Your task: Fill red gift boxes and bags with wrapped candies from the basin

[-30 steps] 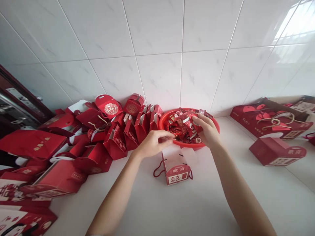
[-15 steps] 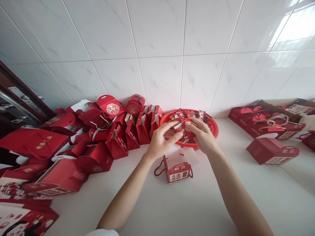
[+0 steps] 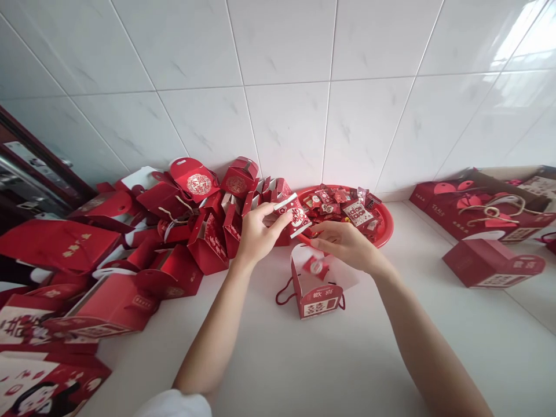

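Note:
Pinched in my left hand (image 3: 260, 230) is a red and white candy packet (image 3: 292, 215), held up left of the basket. My right hand (image 3: 345, 244) hovers above the back right of a small open red box (image 3: 320, 303) with dark red cord handles. Just below its fingertips a small red packet (image 3: 316, 267) hangs in the air over the box opening, blurred and apart from them. The fingers are bent, with nothing visible between them. Behind my hands, the red plastic basket (image 3: 386, 229) holds several wrapped candies (image 3: 358, 212).
Many red gift boxes (image 3: 174, 269) crowd the left side of the white counter (image 3: 278, 359). A closed red box (image 3: 490, 263) stands at the right, before a larger carton (image 3: 464, 208) with corded boxes. A tiled wall (image 3: 286, 133) rises behind.
My hands have moved apart. My left hand has gone left with the candy packet, while my right hand has come down and let go of the small red packet above the box.

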### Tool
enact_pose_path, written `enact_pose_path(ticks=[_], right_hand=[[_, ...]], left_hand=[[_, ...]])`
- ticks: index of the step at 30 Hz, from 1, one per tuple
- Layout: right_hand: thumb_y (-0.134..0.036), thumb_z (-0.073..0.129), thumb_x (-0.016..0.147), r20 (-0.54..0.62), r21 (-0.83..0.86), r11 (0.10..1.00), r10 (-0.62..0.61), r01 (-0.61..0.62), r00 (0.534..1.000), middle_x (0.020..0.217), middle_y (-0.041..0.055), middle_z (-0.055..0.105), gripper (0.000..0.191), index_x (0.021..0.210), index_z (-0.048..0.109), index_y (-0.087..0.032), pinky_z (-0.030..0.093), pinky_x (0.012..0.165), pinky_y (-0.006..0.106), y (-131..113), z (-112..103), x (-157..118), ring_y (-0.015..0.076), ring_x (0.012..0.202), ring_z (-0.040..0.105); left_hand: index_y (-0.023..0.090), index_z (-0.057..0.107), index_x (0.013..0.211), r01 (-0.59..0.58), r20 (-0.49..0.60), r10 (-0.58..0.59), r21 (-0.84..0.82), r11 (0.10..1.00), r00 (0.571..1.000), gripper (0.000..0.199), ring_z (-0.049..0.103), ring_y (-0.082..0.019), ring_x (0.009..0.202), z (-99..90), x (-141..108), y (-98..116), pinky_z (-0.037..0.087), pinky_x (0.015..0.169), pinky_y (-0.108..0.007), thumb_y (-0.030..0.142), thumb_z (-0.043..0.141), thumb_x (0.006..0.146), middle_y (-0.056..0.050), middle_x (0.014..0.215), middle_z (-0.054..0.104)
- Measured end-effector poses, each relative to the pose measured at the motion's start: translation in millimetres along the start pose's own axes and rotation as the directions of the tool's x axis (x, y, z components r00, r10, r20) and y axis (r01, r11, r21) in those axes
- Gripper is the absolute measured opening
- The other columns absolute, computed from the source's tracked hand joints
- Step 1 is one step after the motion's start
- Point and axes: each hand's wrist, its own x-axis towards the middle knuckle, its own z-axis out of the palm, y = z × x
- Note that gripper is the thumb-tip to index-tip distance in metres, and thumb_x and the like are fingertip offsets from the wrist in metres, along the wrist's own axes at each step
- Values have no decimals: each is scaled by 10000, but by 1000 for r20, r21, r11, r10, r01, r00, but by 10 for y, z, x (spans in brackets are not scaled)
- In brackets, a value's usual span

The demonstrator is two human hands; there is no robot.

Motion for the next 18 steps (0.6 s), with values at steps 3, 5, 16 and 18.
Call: enact_pose_path(ticks=[3, 5, 16, 18], right_hand=[[-515, 696, 856, -154, 17, 998, -55, 59, 986, 850, 51, 748, 306, 946, 749, -228, 558, 678, 302, -38, -1, 8, 200, 793, 690], [-531, 663, 884, -166, 77, 992, -88, 101, 982, 889, 55, 742, 329, 982, 732, -225, 568, 735, 309, -90, -5, -3, 201, 851, 692], [-449, 817, 759, -162, 116, 980, -143, 163, 976, 866, 32, 694, 312, 949, 698, -232, 591, 674, 336, -45, 14, 7, 186, 755, 661], [-408, 819, 756, -191, 75, 985, -140, 157, 972, 895, 40, 716, 296, 981, 725, -240, 592, 674, 343, -47, -43, -5, 195, 763, 667]], left_hand=[[161, 770, 1082, 29, 91, -24, -58, 998, 996, 344, 716, -232, 913, 14, -21, 43, 588, 792, -324, 393, 731, 831, -79, 1023, 770], [170, 763, 1117, 38, 168, -25, -72, 997, 985, 356, 714, -231, 929, 47, -41, 70, 587, 797, -321, 392, 726, 841, -80, 1037, 765], [206, 771, 1095, -13, 249, 9, 16, 1000, 968, 350, 709, -205, 893, 161, -86, 97, 589, 779, -308, 450, 724, 848, -65, 1005, 758], [198, 782, 1035, -29, 213, 18, 49, 998, 977, 328, 710, -207, 883, 135, -75, 82, 589, 761, -306, 455, 727, 839, -73, 1005, 762]])
